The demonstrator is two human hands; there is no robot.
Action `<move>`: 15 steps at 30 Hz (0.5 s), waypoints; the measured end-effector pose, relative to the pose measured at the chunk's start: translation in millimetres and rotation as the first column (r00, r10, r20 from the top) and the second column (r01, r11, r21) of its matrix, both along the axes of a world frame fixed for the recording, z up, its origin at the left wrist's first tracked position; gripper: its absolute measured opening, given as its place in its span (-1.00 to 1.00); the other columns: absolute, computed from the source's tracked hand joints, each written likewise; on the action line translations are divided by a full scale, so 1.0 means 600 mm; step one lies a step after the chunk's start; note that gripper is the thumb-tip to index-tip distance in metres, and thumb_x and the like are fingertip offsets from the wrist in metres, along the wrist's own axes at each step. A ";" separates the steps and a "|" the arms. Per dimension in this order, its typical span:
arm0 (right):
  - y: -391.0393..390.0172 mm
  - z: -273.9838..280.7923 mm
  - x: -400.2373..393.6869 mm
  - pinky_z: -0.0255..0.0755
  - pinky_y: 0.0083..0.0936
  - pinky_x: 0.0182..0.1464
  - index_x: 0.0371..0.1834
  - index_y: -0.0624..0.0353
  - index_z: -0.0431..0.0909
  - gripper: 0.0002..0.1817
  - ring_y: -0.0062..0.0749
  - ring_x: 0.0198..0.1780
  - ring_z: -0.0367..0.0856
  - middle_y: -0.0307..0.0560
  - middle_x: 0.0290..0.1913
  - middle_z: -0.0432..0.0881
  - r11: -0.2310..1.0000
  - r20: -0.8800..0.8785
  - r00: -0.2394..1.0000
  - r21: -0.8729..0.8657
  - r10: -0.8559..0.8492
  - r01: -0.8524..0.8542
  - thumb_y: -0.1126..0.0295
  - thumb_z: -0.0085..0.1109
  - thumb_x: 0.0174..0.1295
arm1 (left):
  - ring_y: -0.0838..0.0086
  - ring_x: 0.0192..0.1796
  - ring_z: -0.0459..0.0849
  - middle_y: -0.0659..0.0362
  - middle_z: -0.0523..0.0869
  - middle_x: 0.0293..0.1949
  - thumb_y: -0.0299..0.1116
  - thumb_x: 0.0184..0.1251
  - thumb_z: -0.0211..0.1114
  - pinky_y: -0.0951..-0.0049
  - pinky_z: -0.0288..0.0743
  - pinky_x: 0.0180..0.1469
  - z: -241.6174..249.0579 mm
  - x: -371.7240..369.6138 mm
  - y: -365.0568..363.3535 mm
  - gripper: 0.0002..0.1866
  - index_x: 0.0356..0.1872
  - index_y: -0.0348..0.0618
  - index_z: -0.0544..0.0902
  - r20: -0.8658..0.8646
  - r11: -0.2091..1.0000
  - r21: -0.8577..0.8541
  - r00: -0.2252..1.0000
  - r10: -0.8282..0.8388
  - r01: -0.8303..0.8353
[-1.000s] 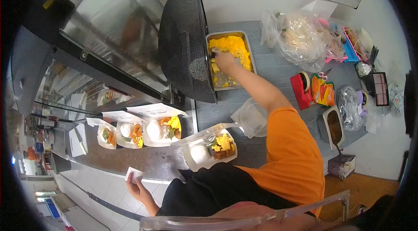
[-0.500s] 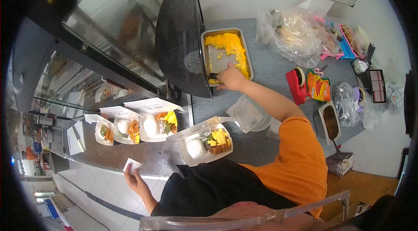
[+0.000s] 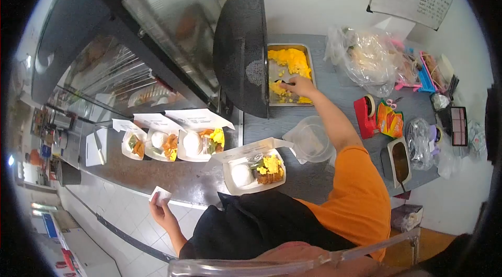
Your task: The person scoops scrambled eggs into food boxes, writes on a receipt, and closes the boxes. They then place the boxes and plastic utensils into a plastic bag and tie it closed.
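In the metal tray, scrambled egg lies along the far and right sides, with loose bits lower down. My right hand reaches over the tray, closed on a small dark spoon whose tip is at the egg. Near the counter's front edge my left hand pinches a small white box-like piece. Close to my body stands an open meal box with white rice, browned food and yellow egg. Several more open boxes stand to its left, also filled.
A black mesh cover stands upright against the tray's left side, beside a glass display cabinet. A clear round tub, red tape dispenser, sauce pan and bagged items occupy the right. A knife lies far left.
The view has shifted, so the counter appears farther right. My right hand has moved within the tray, and the egg in its lower part is more scattered. The left hand keeps its white piece.
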State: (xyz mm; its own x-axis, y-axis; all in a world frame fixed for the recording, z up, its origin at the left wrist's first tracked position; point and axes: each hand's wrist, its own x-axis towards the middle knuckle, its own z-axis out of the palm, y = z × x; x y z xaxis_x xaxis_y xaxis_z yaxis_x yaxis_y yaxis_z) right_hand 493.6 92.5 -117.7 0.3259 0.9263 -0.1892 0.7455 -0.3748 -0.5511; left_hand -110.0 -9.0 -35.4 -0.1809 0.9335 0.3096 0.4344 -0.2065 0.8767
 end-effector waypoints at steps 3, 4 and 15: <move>-0.018 0.002 0.012 0.41 -0.26 -0.09 -0.26 0.25 0.63 -0.34 -0.01 -0.15 0.61 0.19 -0.25 0.65 0.985 -0.140 0.989 0.162 -0.040 0.062 -0.21 -0.12 0.25 | 0.35 0.09 0.50 0.05 0.52 0.03 -0.60 0.29 0.08 0.42 0.37 0.14 -0.020 -0.027 -0.003 -0.71 0.04 -0.33 0.49 0.019 1.000 -0.005 1.000 0.015 -0.014; -0.025 0.007 0.013 0.42 -0.26 -0.13 -0.25 0.26 0.62 -0.37 -0.03 -0.19 0.61 0.17 -0.28 0.65 0.952 -0.229 0.967 0.255 -0.113 0.172 -0.15 -0.19 0.33 | 0.35 0.09 0.50 0.05 0.53 0.02 -0.60 0.29 0.09 0.42 0.37 0.15 -0.023 -0.030 -0.001 -0.71 0.04 -0.33 0.49 0.031 1.000 -0.004 1.000 0.003 -0.002; -0.274 0.314 -0.155 0.14 -0.68 -0.50 -0.26 0.16 0.57 -0.77 -0.69 -0.53 0.32 -0.35 -0.55 0.43 0.917 -0.351 0.904 0.220 -0.243 0.332 0.26 0.02 0.23 | 0.49 -0.05 0.52 0.16 0.58 -0.08 -0.55 0.20 0.19 0.58 0.37 -0.07 -0.024 -0.100 0.068 -0.73 -0.05 -0.22 0.60 0.086 0.998 0.061 0.996 0.007 -0.013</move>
